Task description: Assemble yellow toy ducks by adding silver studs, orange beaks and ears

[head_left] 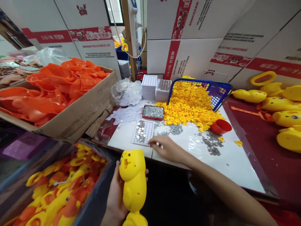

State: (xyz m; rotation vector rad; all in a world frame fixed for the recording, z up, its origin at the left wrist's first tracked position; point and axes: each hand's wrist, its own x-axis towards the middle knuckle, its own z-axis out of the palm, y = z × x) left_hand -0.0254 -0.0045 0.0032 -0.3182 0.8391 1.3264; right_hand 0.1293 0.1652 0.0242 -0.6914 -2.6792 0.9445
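My left hand [116,194] is wrapped round a yellow plastic toy body [135,182] at the lower middle, its holes and a cut-out facing up. My right hand [166,147] is at the table's front edge, fingers bent together beside the near right corner of a white tray [147,131]. Something small and white shows at its fingertips, too small to name. Shiny round discs [140,131] lie in the tray's left part. Behind the tray stands a red dish [152,112] full of small metal pieces.
Yellow small parts [188,110] spill from a blue basket [219,97]. A red cup [221,126] lies near scattered metal pins [213,144]. Left are a carton [87,106] of orange parts and a bin of toys [58,194]. Yellow toy bodies [287,118] lie right.
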